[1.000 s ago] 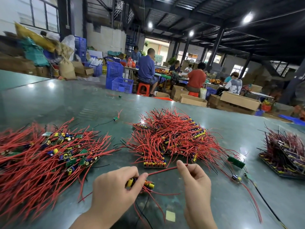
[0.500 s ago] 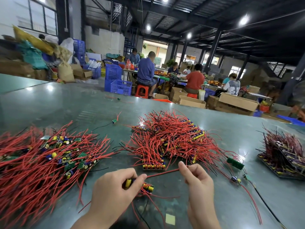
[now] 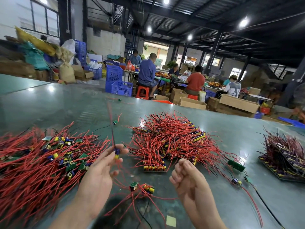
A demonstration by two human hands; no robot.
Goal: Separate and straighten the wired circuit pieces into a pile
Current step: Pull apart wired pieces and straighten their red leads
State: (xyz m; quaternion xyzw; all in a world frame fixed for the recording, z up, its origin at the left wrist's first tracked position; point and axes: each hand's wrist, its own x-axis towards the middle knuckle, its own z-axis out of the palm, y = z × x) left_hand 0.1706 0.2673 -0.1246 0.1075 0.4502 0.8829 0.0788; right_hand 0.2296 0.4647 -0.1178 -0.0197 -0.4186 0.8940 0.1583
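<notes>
**Sorting wired circuit pieces on the green counter**

Pinching one circuit piece (image 3: 116, 153) between thumb and fingertips, the left hand (image 3: 100, 172) holds it up above the counter (image 3: 66, 106); its blue and yellow parts sit at the fingertips and its wire (image 3: 110, 126) stands upward, blurred. The right hand (image 3: 187, 177) hangs just above the counter with its fingers curled into a loose fist, and nothing shows in it.

Between the two wrists, a small cluster of pieces (image 3: 142, 189) lies on the counter, a green board and yellow parts with red and black wires trailing toward the near edge. To the left spreads a loose heap (image 3: 38, 159) of red-wired pieces, tangled, with boards and yellow parts mixed in. Beyond the hands sits a neater pile (image 3: 171, 141), boards lined in rows at its near edge. Well apart on the right stands a darker stack (image 3: 287, 156). A green strip board (image 3: 236, 165) and a few stray pieces lie between the neat pile and that stack. One single piece (image 3: 115, 122) lies farther back.

Past the counter, people sit at worktables among blue crates (image 3: 121, 87) and cardboard boxes (image 3: 239, 104).
</notes>
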